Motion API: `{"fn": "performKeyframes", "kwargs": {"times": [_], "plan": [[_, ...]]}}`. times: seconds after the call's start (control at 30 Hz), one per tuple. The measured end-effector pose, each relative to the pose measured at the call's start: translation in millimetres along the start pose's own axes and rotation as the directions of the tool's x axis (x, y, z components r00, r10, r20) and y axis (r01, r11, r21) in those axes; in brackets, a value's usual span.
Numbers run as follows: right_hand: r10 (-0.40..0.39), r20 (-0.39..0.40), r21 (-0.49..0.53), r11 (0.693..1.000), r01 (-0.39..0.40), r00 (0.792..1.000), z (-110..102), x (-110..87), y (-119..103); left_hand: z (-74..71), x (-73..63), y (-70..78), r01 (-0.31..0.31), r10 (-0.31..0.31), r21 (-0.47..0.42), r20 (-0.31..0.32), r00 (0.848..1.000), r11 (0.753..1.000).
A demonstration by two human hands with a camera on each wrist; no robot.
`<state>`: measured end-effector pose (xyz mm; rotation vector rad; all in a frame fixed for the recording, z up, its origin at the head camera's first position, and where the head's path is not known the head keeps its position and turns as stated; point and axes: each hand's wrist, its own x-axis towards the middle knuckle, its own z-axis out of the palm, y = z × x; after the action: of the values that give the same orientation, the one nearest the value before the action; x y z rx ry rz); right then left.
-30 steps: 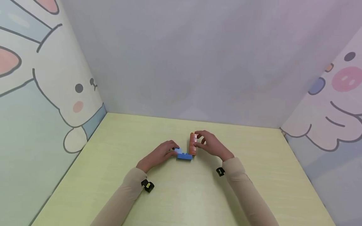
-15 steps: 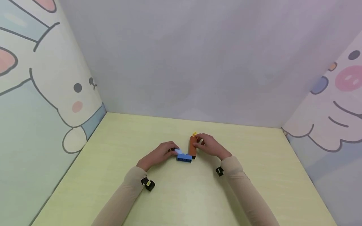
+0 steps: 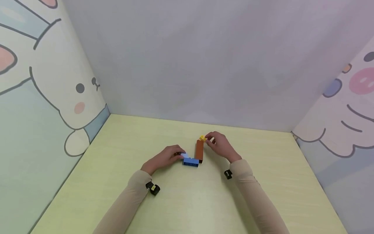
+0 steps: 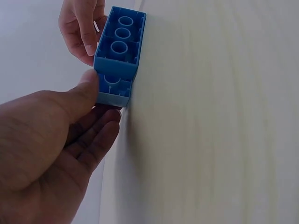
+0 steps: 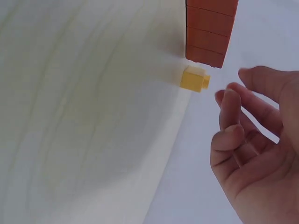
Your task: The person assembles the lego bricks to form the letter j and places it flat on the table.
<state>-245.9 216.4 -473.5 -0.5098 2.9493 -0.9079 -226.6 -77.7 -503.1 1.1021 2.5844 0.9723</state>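
My left hand (image 3: pixel 165 159) pinches a light blue toy building brick (image 3: pixel 184 155) between thumb and fingers. A darker blue brick (image 3: pixel 191 162) adjoins it, its hollow underside (image 4: pixel 122 35) showing rings in the left wrist view. At its right end in the head view lies a long reddish-brown stack of bricks (image 3: pixel 199 150). Just beyond the stack's far end sits a small yellow brick (image 3: pixel 203 138). My right hand (image 3: pixel 221 145) is beside this yellow brick; in the right wrist view a gap separates its thumb and loosely bent fingers from the yellow brick (image 5: pixel 194 79), and they hold nothing.
A pale yellow table (image 3: pixel 181 201) lies under both hands. Behind it rises a plain grey-white wall (image 3: pixel 187 65). Side panels carry a cartoon rabbit (image 3: pixel 67 97) at left and a pig (image 3: pixel 350 107) at right. Each wrist wears a small black device (image 3: pixel 153 188).
My right hand has left the side of the reddish-brown stack and moved away from me, beside the yellow brick. The stack has turned, hiding its printed side. My left hand keeps its grip.
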Motion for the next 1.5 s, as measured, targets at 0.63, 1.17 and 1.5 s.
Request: {"fn": "performKeyframes", "kwargs": {"times": [0.63,1.17,1.5], "plan": [[0.103,0.006,0.007,0.995,-0.103,0.995,5,19.1,11,-4.1,3.1,5.8,0.008,-0.008,-0.007,0.03,1.0,1.0],[0.071,0.081,-0.02,0.997,-0.07,0.994,1,34.4,14,-2.8,0.3,3.5,0.036,-0.035,-0.034,0.038,0.999,0.999],[0.059,0.234,0.0,0.998,-0.061,0.97,-2,48.6,15,-2.0,-0.2,0.2,0.039,-0.038,-0.034,0.042,0.998,0.999]]}}
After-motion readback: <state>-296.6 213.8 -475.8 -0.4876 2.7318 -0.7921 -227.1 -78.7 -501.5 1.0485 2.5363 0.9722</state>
